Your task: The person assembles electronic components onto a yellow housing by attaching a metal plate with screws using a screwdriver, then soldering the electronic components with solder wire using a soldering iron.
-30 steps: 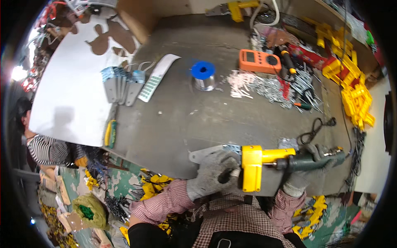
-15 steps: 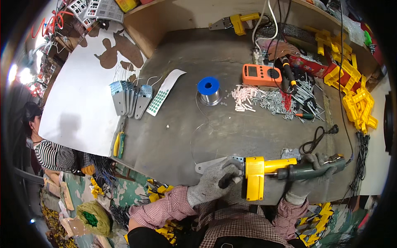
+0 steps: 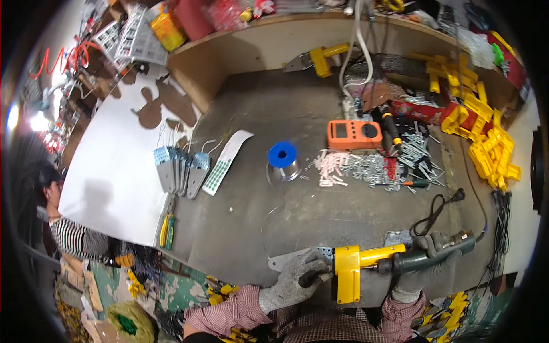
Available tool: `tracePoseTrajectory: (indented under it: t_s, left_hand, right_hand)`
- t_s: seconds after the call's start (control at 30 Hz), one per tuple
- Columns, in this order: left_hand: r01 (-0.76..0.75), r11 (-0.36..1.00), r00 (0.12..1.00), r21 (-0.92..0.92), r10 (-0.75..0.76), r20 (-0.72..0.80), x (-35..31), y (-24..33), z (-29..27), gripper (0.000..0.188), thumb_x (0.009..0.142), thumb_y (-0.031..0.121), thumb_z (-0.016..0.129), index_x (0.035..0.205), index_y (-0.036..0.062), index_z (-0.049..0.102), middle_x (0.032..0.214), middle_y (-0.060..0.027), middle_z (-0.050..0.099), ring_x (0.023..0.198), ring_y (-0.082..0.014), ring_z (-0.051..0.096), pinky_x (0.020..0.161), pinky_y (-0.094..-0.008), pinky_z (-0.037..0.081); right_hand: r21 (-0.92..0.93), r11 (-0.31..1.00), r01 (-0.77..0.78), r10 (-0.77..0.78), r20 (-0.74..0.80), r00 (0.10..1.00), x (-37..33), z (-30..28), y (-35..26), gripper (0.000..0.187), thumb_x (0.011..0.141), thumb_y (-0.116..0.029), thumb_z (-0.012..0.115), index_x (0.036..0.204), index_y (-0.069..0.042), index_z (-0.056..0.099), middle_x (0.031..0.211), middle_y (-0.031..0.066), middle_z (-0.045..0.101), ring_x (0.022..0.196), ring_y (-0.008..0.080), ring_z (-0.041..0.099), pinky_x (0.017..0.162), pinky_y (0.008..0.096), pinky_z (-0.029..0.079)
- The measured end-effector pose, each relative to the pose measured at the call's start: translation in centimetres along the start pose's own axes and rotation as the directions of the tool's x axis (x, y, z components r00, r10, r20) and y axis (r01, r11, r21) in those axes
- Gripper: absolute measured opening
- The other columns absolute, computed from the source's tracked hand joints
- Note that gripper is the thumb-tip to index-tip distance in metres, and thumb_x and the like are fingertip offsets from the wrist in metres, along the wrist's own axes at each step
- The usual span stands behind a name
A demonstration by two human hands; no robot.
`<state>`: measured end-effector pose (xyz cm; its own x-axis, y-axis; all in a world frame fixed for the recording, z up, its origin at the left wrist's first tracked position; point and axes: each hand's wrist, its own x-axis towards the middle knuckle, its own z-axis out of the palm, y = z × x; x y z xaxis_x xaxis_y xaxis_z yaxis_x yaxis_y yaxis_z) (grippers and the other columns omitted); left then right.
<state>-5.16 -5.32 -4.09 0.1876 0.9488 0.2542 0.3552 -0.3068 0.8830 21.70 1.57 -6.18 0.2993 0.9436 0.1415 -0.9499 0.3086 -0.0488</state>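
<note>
The gloved left hand (image 3: pixel 296 281) is closed on the grey metal plate (image 3: pixel 282 261), which joins the yellow housing (image 3: pixel 347 273) at the near side of the bench (image 3: pixel 229 240). The right hand (image 3: pixel 422 278) holds around the dark green power tool (image 3: pixel 409 260), whose tip points to this housing.

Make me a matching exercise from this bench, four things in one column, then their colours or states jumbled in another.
Things:
1. Multimeter
2. Wire spool
3. Power tool
4. Paper strip

Descriptions:
A. White, with green dots
B. Gripped by the gloved right hand
C. Blue on top
D. Orange body

Pairs: 1-D, 2-C, 3-B, 4-A.
</note>
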Motion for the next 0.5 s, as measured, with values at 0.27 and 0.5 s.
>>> tracePoseTrajectory:
  t_s: [0.27,0.5]
  left_hand:
    - [-0.177,0.934,0.983,0.312,0.150,0.109,-1.0,2.5,-0.2,0.042,0.076,0.022,0.081,0.108,0.0078,0.059,0.105,-0.0157,0.063,0.094,-0.0336,0.064,0.079,-0.0454,0.054]
    - [-0.134,0.797,0.991,0.589,0.115,0.069,-2.9,2.1,0.0,0.089,0.073,0.035,0.082,0.145,0.0082,0.036,0.127,-0.0221,0.051,0.114,-0.0431,0.052,0.089,-0.0507,0.049]
  right_hand:
    - [-0.464,0.832,-0.304,0.213,-0.238,0.948,2.2,4.2,-6.8,0.039,0.098,-0.041,0.055,0.124,-0.011,0.051,0.096,0.0047,0.059,0.072,0.0179,0.057,0.068,0.0356,0.052]
    - [-0.251,-0.968,0.028,0.001,0.108,0.994,8.8,2.7,-20.6,0.046,0.087,-0.020,0.060,0.132,-0.015,0.050,0.130,0.0259,0.049,0.104,0.0469,0.059,0.087,0.0512,0.051]
